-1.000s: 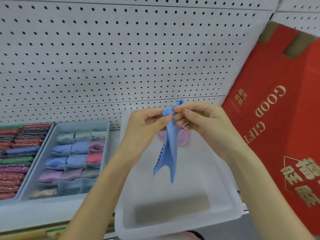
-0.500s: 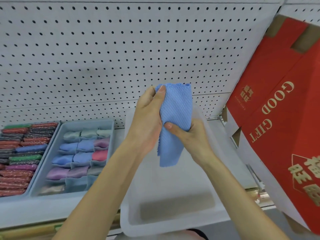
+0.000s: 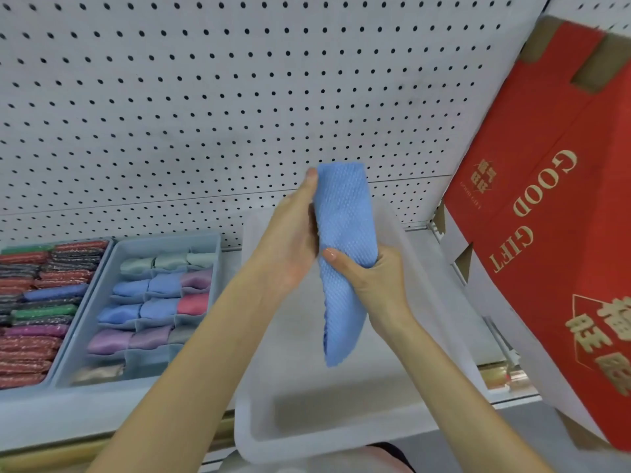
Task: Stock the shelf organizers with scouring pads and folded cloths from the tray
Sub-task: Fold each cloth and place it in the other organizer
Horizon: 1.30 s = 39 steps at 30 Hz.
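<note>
Blue cloth (image 3: pixel 345 254) hung above the white tray (image 3: pixel 341 435), with the divided organizer (image 3: pixel 170 241) well left of both grips. Left grip (image 3: pixel 293 240) pinched its top and right grip (image 3: pixel 372 285) curled round its middle (a loose strip); folding it tighter would probably suit the small compartments.

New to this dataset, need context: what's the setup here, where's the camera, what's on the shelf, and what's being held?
No robot here: a person works with two bare hands, filmed by one camera on their head, looking forward and down. The left hand and right hand both grip a blue textured cloth, held upright above a white plastic tray. To the left stand a grey divided organizer holding folded cloths and a bin of glittery scouring pads. A pegboard backs the shelf; a red gift box leans at the right.
</note>
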Available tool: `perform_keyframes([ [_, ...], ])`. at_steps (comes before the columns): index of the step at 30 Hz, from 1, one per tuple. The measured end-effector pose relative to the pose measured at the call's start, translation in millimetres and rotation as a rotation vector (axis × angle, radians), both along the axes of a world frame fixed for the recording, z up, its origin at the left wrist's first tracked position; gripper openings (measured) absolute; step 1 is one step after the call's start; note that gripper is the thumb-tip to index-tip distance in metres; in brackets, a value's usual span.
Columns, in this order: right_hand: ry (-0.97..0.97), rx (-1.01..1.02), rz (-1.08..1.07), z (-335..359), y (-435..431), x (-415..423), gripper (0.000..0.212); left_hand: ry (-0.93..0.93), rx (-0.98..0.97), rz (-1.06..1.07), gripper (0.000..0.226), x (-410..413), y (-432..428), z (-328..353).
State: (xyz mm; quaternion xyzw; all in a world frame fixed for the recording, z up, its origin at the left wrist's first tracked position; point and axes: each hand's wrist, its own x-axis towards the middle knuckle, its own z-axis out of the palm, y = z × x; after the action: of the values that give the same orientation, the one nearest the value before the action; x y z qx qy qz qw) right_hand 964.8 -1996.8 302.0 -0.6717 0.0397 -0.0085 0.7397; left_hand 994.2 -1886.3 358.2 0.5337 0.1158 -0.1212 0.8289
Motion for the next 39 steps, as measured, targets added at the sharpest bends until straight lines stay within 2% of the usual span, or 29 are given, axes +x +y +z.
perform_keyframes([
  [2, 0.050, 0.018, -0.003, -5, -1, 0, 0.012, 0.061, 0.196, -0.217, 0.051, -7, 9, -20],
  [3, 0.076, 0.019, -0.020, -9, -2, 2, 0.014, 0.103, 0.227, -0.280, 0.047, -13, 11, -31],
  [4, 0.105, 0.006, -0.045, -14, -2, 4, 0.024, 0.137, 0.231, -0.304, 0.042, -20, 11, -41],
  [7, 0.187, -0.057, -0.062, -28, -2, 5, 0.062, 0.161, 0.222, -0.247, 0.033, -34, 8, -61],
  [9, 0.219, -0.072, -0.050, -34, 0, 3, 0.069, 0.122, 0.266, -0.188, 0.022, -39, 3, -68],
  [11, 0.250, -0.078, -0.043, -39, 1, 3, 0.063, 0.076, 0.365, -0.121, 0.013, -40, -2, -73],
  [13, 0.312, -0.080, -0.024, -42, -1, 4, 0.049, 0.052, 0.463, -0.032, 0.012, -40, -5, -79],
  [16, 0.328, -0.035, 0.036, -39, -12, 5, 0.018, 0.023, 0.553, 0.103, 0.018, -37, -3, -85],
  [17, 0.299, -0.031, 0.021, -37, -17, 6, 0.016, 0.017, 0.561, 0.138, 0.023, -36, -1, -86],
  [21, 0.145, -0.113, -0.059, -28, -29, 3, 0.040, -0.119, 0.605, 0.148, 0.029, -32, 6, -87],
  [24, 0.073, -0.172, 0.003, -20, -30, 5, 0.032, -0.242, 0.627, 0.069, 0.040, -27, 10, -84],
  [26, 0.069, -0.185, 0.031, -15, -32, 7, 0.035, -0.264, 0.604, 0.012, 0.037, -23, 13, -81],
  [29, -0.005, -0.338, 0.044, -11, -36, 11, 0.035, -0.293, 0.657, -0.040, 0.042, -20, 14, -76],
  [33, -0.089, -0.534, 0.127, 2, -41, 17, 0.030, -0.381, 0.860, -0.156, 0.019, -15, 22, -60],
  [35, -0.021, -0.488, 0.247, 11, -46, 19, 0.021, -0.384, 0.823, -0.243, 0.014, -10, 31, -52],
  [37, 0.044, -0.321, 0.367, 17, -45, 19, 0.010, -0.350, 0.574, -0.331, 0.015, -11, 36, -44],
  [39, 0.071, -0.170, 0.363, 19, -38, 19, 0.008, -0.292, 0.375, -0.403, 0.028, -15, 36, -42],
])
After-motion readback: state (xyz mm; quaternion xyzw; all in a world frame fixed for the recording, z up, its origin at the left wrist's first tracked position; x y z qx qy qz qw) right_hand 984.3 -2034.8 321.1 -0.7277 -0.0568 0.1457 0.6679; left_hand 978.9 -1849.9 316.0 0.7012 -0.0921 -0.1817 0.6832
